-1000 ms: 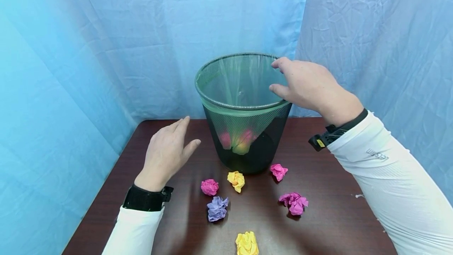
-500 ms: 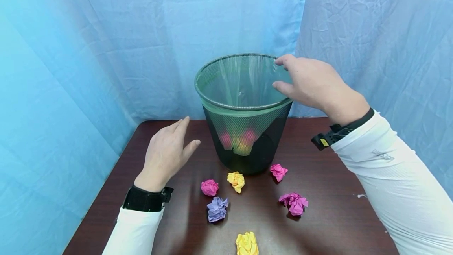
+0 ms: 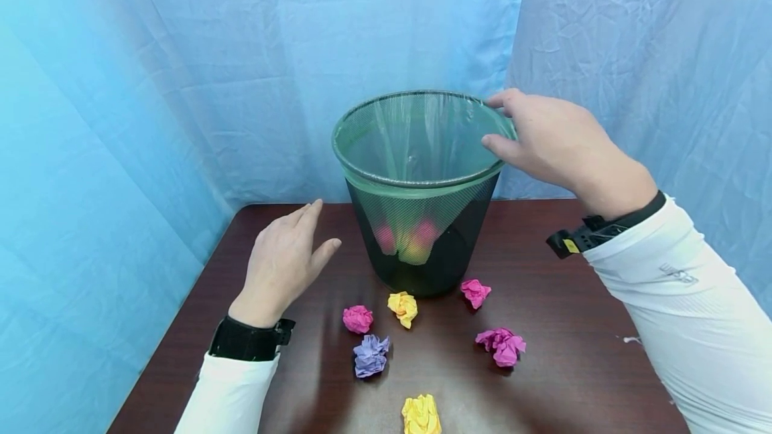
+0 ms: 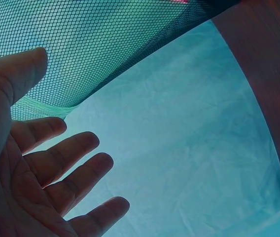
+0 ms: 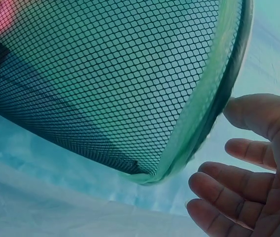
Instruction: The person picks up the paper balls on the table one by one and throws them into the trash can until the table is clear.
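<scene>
A black mesh wastebasket with a green plastic liner stands on the table, pink and yellow crumpled paper showing through its mesh. My right hand hovers at the right side of its rim, thumb and fingers loosely spread and holding nothing. In the right wrist view, the thumb overlaps the rim and the other fingers hang apart below it. My left hand is held over the table left of the wastebasket, fingers extended. The left wrist view shows that palm facing the mesh with nothing in it.
Several crumpled paper balls lie in front of the wastebasket: pink, purple-blue, yellow, another yellow, pink and magenta. Light blue curtains hang behind the dark wooden table.
My right hand has moved a little to the right, from over the wastebasket's opening toward its right rim. The left hand, wastebasket and paper balls stay where they were.
</scene>
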`<state>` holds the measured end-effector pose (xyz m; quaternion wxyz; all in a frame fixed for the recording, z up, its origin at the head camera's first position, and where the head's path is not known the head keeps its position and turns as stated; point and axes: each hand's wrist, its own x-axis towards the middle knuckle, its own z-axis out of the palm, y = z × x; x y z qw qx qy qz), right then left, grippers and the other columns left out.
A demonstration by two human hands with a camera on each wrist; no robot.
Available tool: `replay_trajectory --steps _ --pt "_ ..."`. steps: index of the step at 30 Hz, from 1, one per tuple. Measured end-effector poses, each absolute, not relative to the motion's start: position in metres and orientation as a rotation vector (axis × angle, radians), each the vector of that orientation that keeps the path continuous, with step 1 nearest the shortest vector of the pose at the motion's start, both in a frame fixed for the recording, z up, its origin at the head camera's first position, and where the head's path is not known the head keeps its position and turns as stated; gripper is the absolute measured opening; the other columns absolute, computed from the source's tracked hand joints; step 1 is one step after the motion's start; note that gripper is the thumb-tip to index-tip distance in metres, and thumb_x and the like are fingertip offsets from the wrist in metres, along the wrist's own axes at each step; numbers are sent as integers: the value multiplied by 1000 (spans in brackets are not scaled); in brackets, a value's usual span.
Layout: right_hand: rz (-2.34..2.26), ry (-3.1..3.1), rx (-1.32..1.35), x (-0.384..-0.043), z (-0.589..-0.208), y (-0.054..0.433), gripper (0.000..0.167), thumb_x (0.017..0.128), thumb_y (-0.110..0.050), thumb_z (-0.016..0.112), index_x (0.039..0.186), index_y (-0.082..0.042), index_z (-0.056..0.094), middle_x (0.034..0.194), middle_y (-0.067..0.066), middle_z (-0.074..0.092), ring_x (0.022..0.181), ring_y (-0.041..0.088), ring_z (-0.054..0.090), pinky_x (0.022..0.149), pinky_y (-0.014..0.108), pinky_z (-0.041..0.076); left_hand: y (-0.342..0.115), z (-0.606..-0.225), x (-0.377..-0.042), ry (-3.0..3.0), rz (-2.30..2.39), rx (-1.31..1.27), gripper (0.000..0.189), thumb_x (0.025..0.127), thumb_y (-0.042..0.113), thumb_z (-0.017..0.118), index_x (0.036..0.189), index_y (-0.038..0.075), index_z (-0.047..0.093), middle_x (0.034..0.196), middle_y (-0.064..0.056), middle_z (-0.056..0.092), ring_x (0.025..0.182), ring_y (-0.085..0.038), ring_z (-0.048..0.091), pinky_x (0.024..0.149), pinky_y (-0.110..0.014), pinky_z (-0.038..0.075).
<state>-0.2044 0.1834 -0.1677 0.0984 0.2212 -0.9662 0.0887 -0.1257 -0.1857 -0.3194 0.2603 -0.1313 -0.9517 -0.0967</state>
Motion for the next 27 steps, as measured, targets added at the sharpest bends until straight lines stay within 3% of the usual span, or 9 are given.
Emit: replay_trajectory --steps 18,27 --pt "300 -2792 623 -198 -183 210 61 105 -38 58 154 -4 45 138 28 63 117 45 65 88 65 53 -185 -320 -125 -2587 -246 -353 73 91 36 82 149 -1 55 141 -21 65 125 -38 66 102 -54 55" --pt "344 -2807 572 -196 -193 218 56 108 -36 53 155 -5 46 139 27 63 118 44 65 88 65 52 -186 -323 -124 -2590 -256 -347 73 91 36 82 148 -1 55 141 -21 65 125 -38 66 102 -55 55"
